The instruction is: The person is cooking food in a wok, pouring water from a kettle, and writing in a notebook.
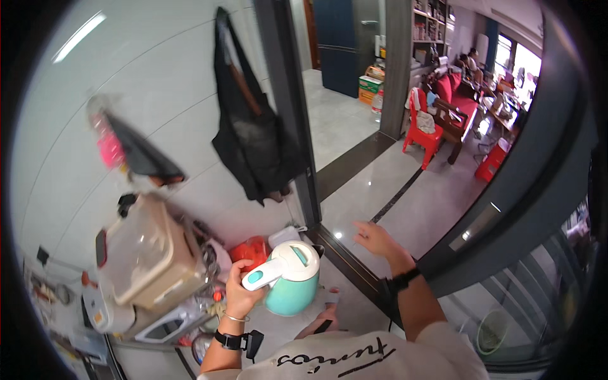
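A turquoise electric kettle (292, 292) with a white lid and handle is held up in front of me, its dark spout towards the doorway. My left hand (242, 289) is closed round the kettle's handle. To the right, my right hand (377, 240) reaches over the threshold beside the door, fingers apart and holding nothing. Black bands are on both wrists. Below the kettle, one of my feet shows on the tiled floor.
Left stand a beige plastic bin (147, 256) and a white appliance. A red bag (249, 251) lies by the wall. A black apron (251, 128) hangs beside the dark door frame. The sliding door (479, 228) is at right. Beyond are a red plastic chair (422, 126) and, farther off, a person.
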A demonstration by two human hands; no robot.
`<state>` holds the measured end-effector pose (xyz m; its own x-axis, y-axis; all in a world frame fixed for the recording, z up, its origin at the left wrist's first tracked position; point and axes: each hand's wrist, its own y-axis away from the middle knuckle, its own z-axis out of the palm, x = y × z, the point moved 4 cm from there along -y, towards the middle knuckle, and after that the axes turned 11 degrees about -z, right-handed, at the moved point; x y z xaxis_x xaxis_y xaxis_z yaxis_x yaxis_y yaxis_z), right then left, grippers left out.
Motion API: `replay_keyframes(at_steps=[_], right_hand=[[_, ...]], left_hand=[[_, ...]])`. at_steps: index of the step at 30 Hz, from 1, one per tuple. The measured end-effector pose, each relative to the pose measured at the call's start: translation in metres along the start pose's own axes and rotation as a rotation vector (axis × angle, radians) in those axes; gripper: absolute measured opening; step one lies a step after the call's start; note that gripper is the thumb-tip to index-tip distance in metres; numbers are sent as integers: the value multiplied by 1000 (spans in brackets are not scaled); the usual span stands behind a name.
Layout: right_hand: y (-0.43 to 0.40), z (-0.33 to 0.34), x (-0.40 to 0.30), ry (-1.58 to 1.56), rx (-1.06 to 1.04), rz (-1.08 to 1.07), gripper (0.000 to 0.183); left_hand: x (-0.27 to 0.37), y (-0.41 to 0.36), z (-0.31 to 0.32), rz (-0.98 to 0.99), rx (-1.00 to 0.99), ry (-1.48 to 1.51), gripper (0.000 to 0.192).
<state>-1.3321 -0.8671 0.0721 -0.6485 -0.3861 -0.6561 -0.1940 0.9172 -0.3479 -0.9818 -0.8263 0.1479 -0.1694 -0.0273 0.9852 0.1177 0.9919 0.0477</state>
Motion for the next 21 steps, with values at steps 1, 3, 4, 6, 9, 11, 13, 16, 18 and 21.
replay_keyframes(at_steps=[1,3,4,6,9,11,13,16,18,21], right_hand=[[-26,-9,17,3,30,18,43],[-74,-25,62,-124,-24,121,41],[-96,-40,86,-125,-25,162,40],[-127,-77,152,-137,77,240,42],[-153,-139,223,-354,259,470,42],[-152,-189,283,-395,398,591,41],[-139,-239,347,-274,601,630,40],[-124,-289,422,-132,626,719,38],[-121,-318,462,-58,508,705,38],[-99,-371,492,-117,616,847,39]], left_hand=[[2,-28,12,11,-31,-13,55],[1,-87,41,36,-68,112,55],[3,-120,55,70,-90,76,56],[14,-184,95,40,-175,49,55],[36,-258,153,-24,-263,-33,55],[54,-311,202,36,-342,-1,56],[53,-368,247,77,-386,-38,56],[65,-432,317,21,-419,-24,58],[79,-486,367,11,-469,-47,56],[104,-552,439,54,-535,-148,57]])
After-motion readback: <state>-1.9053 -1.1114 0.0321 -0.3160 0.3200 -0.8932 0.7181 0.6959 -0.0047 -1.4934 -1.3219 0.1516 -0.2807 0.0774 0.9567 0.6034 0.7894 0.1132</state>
